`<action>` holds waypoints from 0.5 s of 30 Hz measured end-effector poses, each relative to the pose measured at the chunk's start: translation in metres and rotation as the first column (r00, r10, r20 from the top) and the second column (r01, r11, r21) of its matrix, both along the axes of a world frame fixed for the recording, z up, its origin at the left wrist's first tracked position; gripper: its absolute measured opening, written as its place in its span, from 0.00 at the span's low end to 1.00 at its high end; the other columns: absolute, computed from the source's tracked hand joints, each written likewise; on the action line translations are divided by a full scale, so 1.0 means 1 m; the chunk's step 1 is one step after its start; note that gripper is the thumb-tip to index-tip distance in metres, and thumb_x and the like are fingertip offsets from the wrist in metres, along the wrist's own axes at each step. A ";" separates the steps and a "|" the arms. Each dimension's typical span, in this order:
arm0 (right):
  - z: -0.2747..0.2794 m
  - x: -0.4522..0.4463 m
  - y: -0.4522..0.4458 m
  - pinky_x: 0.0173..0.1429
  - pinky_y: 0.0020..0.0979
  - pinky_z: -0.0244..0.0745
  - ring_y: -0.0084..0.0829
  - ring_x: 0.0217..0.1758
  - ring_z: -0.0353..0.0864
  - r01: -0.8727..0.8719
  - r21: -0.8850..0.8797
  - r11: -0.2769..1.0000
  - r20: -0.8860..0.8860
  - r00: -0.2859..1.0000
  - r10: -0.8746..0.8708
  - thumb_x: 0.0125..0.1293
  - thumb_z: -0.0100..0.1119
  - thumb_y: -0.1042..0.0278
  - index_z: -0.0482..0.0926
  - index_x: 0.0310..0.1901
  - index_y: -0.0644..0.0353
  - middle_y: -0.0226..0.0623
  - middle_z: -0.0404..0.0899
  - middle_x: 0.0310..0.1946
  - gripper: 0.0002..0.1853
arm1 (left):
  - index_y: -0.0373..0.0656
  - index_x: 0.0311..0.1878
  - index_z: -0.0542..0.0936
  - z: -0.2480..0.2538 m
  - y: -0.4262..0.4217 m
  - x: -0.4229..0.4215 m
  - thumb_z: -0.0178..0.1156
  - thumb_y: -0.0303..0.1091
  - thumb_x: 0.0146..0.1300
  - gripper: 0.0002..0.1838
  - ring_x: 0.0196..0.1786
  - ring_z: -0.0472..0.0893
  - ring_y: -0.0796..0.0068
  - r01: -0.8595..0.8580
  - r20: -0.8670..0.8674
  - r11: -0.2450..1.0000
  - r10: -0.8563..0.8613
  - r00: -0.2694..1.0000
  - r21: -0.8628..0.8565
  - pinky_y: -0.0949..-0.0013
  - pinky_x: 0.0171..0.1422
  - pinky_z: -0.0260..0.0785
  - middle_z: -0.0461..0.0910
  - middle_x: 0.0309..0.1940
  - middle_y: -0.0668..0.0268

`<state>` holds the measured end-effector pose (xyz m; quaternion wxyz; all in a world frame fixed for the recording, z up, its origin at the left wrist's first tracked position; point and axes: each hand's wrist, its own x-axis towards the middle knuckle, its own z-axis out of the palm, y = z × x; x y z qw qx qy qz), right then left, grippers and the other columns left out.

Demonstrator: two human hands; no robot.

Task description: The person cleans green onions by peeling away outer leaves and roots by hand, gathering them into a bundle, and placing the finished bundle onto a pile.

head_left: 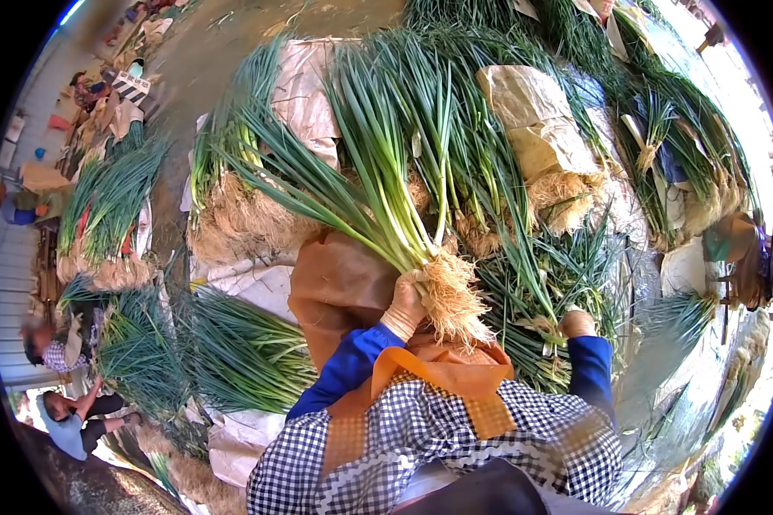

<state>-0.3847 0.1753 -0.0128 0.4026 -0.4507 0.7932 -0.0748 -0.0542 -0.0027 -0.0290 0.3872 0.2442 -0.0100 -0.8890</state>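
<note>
A thick bunch of green onions (pixel 392 189), with pale shanks and a mass of tan roots, lies slanted across my lap. My left hand (pixel 408 302) is wrapped around it just above the roots, and its leaves fan out up and to the left. On my other side my right hand (pixel 578 323) is closed, with its fingers partly hidden. It grips the lower end of a slim green onion stalk (pixel 537 287) whose long leaves slope up and left. Beneath that hand is a loose heap of green onions and leaves (pixel 575 257).
Bundles with roots (pixel 253 210) lie ahead, with brown paper sheets (pixel 532 112) among them. A green onion pile (pixel 249 352) is at my left. An orange-brown cloth (pixel 343 283) covers my lap. Another person (pixel 69 421) crouches at lower left.
</note>
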 end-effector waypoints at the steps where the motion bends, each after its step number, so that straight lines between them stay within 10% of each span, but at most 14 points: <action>1: -0.005 -0.004 0.002 0.35 0.32 0.70 0.37 0.26 0.74 -0.213 0.303 0.929 -0.480 0.808 0.342 0.65 0.48 0.56 0.78 0.31 0.61 0.39 0.79 0.25 0.16 | 0.32 0.47 0.73 0.004 -0.002 -0.001 0.48 0.27 0.49 0.20 0.40 0.80 0.60 0.003 -0.004 1.000 -0.003 1.000 -0.001 0.61 0.49 0.74 0.79 0.36 0.56; 3: 0.014 0.041 -0.061 0.42 0.31 0.72 0.34 0.33 0.77 -0.064 -0.454 0.888 -0.044 0.998 0.049 0.65 0.47 0.54 0.80 0.39 0.60 0.43 0.80 0.31 0.18 | 0.31 0.47 0.72 0.006 0.000 0.003 0.47 0.27 0.48 0.20 0.40 0.80 0.61 0.081 0.049 0.996 -0.083 0.995 0.036 0.61 0.49 0.75 0.79 0.36 0.57; 5: 0.032 0.099 -0.138 0.42 0.29 0.70 0.27 0.32 0.73 0.389 -0.164 0.906 0.622 0.754 -0.211 0.67 0.43 0.46 0.76 0.46 0.61 0.34 0.79 0.38 0.24 | 0.31 0.47 0.72 0.001 0.003 0.007 0.47 0.26 0.48 0.21 0.41 0.79 0.61 0.060 0.070 0.995 -0.066 0.995 0.077 0.62 0.50 0.75 0.78 0.37 0.57; 8: 0.010 0.143 -0.215 0.34 0.23 0.66 0.22 0.27 0.69 0.429 0.034 0.903 0.959 0.240 -0.150 0.68 0.43 0.49 0.76 0.48 0.59 0.29 0.77 0.35 0.22 | 0.38 0.36 0.76 -0.001 0.006 0.005 0.46 0.33 0.61 0.11 0.33 0.78 0.72 0.054 0.111 0.994 -0.043 0.993 -0.095 0.70 0.40 0.75 0.78 0.30 0.64; 9: 0.001 0.155 -0.230 0.30 0.23 0.64 0.20 0.24 0.68 0.467 0.083 0.880 0.983 0.108 -0.149 0.68 0.45 0.51 0.76 0.48 0.59 0.27 0.77 0.30 0.20 | 0.38 0.36 0.76 -0.036 0.007 0.013 0.46 0.33 0.61 0.11 0.33 0.78 0.72 0.040 0.114 0.994 -0.028 0.993 -0.105 0.70 0.40 0.75 0.78 0.30 0.64; 11: 0.016 0.160 -0.236 0.32 0.18 0.65 0.18 0.27 0.71 0.478 -0.236 0.846 0.902 0.431 0.008 0.66 0.49 0.58 0.77 0.44 0.60 0.28 0.76 0.29 0.15 | 0.33 0.45 0.72 -0.053 0.008 0.024 0.50 0.29 0.50 0.18 0.38 0.78 0.67 0.070 0.048 0.992 -0.066 0.997 -0.105 0.67 0.46 0.74 0.78 0.36 0.59; 13: 0.049 0.168 -0.230 0.31 0.25 0.69 0.22 0.24 0.72 0.374 -0.488 0.789 0.528 0.846 -0.075 0.63 0.54 0.57 0.76 0.38 0.60 0.29 0.75 0.22 0.13 | 0.31 0.48 0.71 -0.011 0.006 0.021 0.52 0.28 0.46 0.22 0.39 0.78 0.65 0.084 0.085 0.995 -0.079 0.993 -0.060 0.66 0.48 0.74 0.77 0.37 0.58; 15: 0.063 0.175 -0.220 0.34 0.29 0.72 0.33 0.27 0.77 0.122 -0.571 0.811 0.083 0.992 -0.091 0.59 0.57 0.60 0.75 0.37 0.61 0.40 0.77 0.23 0.12 | 0.32 0.48 0.72 0.014 0.009 0.016 0.53 0.29 0.47 0.22 0.37 0.78 0.66 0.151 0.086 0.989 -0.150 0.985 -0.004 0.66 0.47 0.73 0.78 0.36 0.59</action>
